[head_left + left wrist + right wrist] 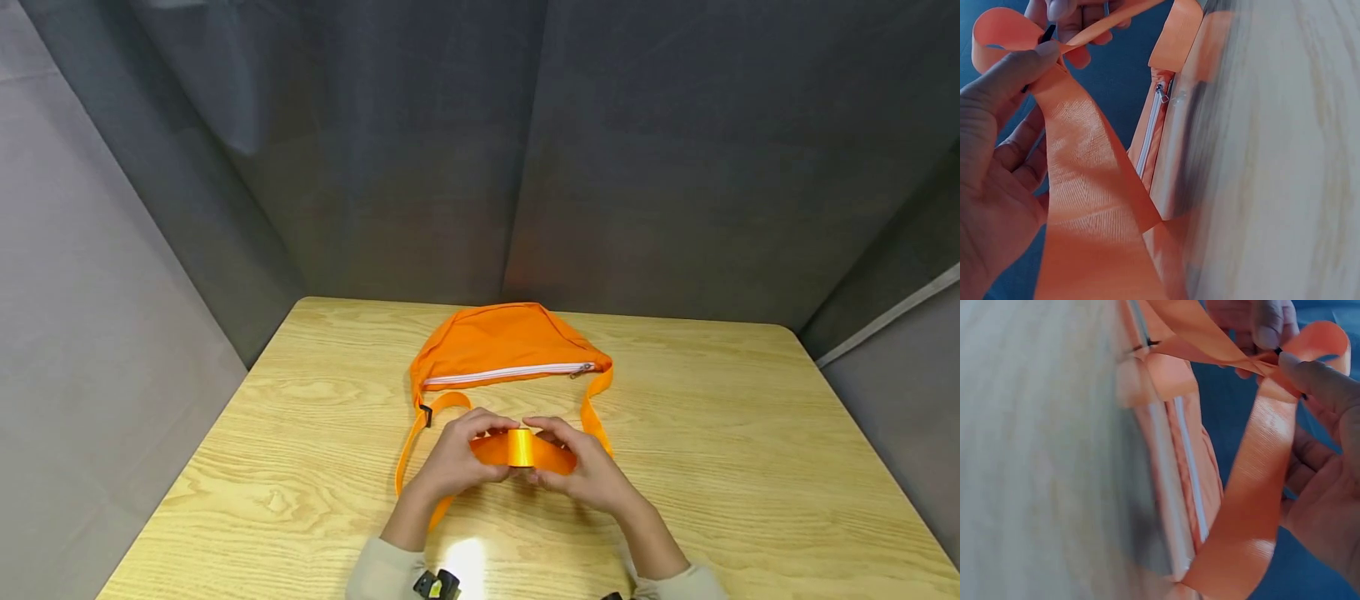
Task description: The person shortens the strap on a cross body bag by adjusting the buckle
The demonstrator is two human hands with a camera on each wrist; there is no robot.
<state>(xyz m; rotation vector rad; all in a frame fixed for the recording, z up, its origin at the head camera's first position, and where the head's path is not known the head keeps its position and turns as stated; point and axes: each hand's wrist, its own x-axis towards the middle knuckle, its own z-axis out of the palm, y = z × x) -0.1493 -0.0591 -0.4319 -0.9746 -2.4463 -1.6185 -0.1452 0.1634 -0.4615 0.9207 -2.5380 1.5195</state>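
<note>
Evidently the step in hand is adjusting the orange strap point(521, 448) at its black buckle point(1049, 32), pinched by the left hand point(456, 455) and right hand point(588, 468), the bag point(510, 343) lying beyond their grip; next likely calls for an even pull.

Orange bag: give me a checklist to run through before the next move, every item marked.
1. Bag resting on the table: ok.
2. Left hand holding the strap: ok.
3. Right hand holding the strap: ok.
4. Strap lying flat: not ok, it is bent into a loop at the hands.
5. Black piece at the fingertips fastened: cannot tell, fingers hide much of it.
6. Zipper pull clear of both hands: ok.
</note>
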